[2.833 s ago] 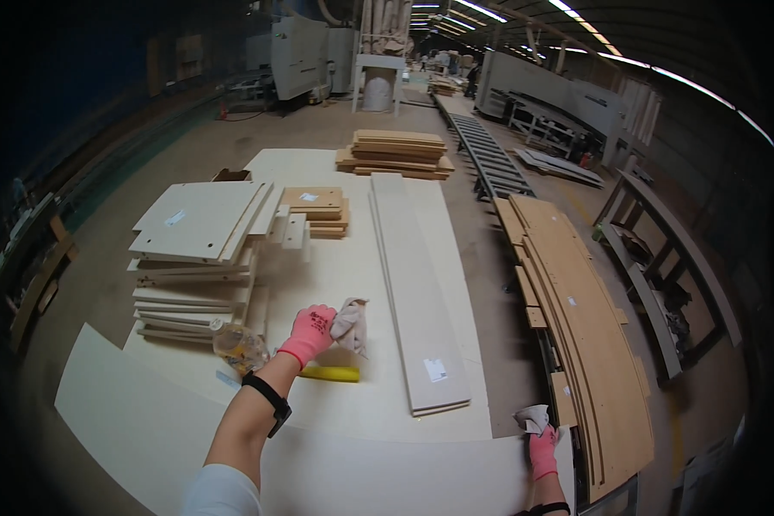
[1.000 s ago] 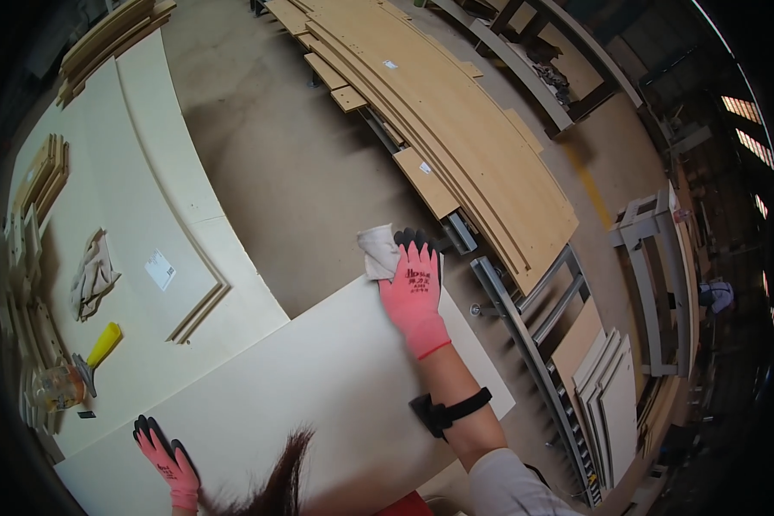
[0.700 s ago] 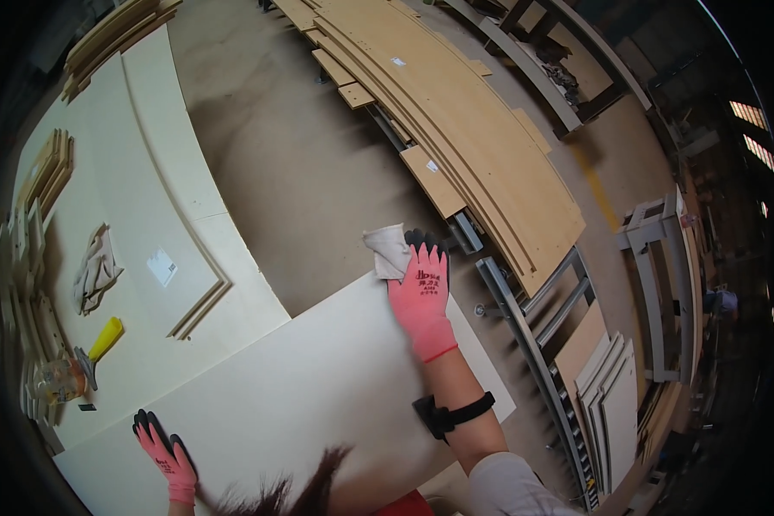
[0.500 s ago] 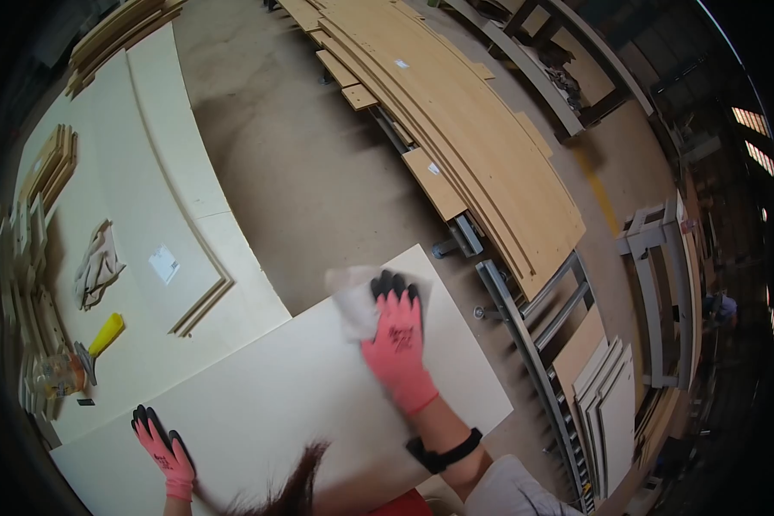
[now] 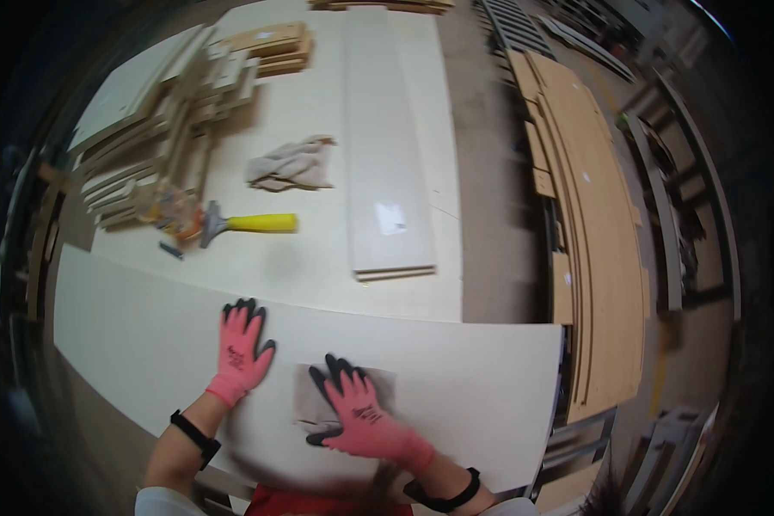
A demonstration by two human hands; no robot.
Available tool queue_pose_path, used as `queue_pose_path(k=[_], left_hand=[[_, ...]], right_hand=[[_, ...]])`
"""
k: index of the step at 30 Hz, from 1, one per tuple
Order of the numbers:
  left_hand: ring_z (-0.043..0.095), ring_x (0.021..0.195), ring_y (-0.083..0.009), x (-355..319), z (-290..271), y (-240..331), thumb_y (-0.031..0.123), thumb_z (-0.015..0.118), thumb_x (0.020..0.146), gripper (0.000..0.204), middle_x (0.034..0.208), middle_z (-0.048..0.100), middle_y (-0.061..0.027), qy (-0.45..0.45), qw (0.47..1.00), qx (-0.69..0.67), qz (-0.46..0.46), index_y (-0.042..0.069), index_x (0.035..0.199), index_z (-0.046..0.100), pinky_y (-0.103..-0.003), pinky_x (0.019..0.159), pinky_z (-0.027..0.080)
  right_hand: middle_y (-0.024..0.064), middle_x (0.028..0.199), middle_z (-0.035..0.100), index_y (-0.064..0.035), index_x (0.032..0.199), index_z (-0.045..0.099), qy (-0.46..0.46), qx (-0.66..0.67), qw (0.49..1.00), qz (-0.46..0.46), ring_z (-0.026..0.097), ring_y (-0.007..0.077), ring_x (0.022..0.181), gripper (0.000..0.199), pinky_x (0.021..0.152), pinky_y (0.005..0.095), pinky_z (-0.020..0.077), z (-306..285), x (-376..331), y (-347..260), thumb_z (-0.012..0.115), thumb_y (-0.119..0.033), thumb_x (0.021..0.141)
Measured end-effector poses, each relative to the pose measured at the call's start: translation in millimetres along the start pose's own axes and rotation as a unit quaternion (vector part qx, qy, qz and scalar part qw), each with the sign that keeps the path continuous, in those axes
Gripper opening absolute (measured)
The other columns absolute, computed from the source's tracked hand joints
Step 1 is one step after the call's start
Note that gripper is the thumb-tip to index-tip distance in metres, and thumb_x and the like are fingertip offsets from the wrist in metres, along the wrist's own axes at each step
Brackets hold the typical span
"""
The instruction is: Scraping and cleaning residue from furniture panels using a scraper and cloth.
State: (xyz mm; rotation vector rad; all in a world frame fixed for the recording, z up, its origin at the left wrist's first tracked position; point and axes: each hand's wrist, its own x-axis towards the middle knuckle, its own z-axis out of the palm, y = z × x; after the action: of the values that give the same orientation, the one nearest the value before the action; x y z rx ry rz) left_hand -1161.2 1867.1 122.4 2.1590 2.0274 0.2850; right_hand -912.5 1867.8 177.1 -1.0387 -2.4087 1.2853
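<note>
Head view: pink-gloved left hand (image 5: pixel 242 351), grip spread, on long white panel (image 5: pixel 482 387);
pink-gloved right hand (image 5: pixel 359 408) slants leftward, grip splayed over grey cloth (image 5: pixel 307 397).

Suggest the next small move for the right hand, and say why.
Probably slide the cloth rightward along the board. The right hand lies spread over the cloth, so pushing it should need no new grip. The left hand rests on the board just left of the cloth, in the way, while the board's right part looks unobstructed.
</note>
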Motion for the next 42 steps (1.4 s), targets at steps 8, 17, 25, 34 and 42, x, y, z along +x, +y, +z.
queue_pose_path(k=[8,17,25,34,42], left_hand=[[0.032,0.124,-0.0351,-18,0,-19,0.037,0.055,0.078,0.057,0.131,0.039,-0.0189,0.012,1.0,-0.011,-0.005,0.005,0.124,0.045,-0.052,0.106,0.015],[0.03,0.126,-0.0299,-19,-4,-34,0.041,0.044,0.086,0.054,0.132,0.039,-0.0152,-0.023,1.0,0.006,-0.003,0.008,0.128,0.041,-0.05,0.107,0.013],[0.029,0.126,-0.0369,-10,9,-17,0.031,0.056,0.079,0.057,0.133,0.036,-0.0224,0.015,0.999,-0.034,0.013,0.001,0.126,0.043,-0.052,0.107,0.013],[0.03,0.126,-0.0319,41,49,8,0.012,0.049,0.085,0.047,0.136,0.036,-0.0165,0.07,0.984,-0.145,0.076,0.003,0.13,0.039,-0.045,0.108,0.016],[0.038,0.122,-0.0285,52,63,19,0.017,0.045,0.09,0.035,0.131,0.045,-0.0119,0.05,0.995,0.023,0.081,0.005,0.122,0.051,-0.04,0.104,0.025]], right_hand=[[0.0165,0.135,0.035,-0.0046,0.134,0.031,0.191,-0.25,0.947,-0.059,0.032,0.0319,0.125,0.072,0.105,0.0451,0.021,21,248,-9,0.063,-0.032,0.075],[0.0114,0.107,0.05,-0.0107,0.108,0.052,0.07,-0.37,0.921,0.094,0.049,0.0274,0.101,0.041,0.082,0.0383,0.0426,16,267,-4,0.067,-0.025,0.072],[0.0136,0.103,0.054,-0.0035,0.123,0.042,0.423,0.132,0.782,0.438,0.057,0.0231,0.083,0.049,0.071,0.0286,0.0464,-54,-58,-16,0.053,0.002,0.076],[0.0113,0.109,0.053,-0.0104,0.128,0.04,0.301,-0.163,0.664,0.665,0.056,0.0291,0.096,0.056,0.077,0.039,0.0463,80,-349,-18,0.06,-0.02,0.077],[0.0138,0.115,0.052,-0.0118,0.126,0.043,0.26,-0.095,0.655,0.704,0.056,0.031,0.096,0.056,0.08,0.0391,0.046,72,-372,0,0.064,-0.018,0.074]])
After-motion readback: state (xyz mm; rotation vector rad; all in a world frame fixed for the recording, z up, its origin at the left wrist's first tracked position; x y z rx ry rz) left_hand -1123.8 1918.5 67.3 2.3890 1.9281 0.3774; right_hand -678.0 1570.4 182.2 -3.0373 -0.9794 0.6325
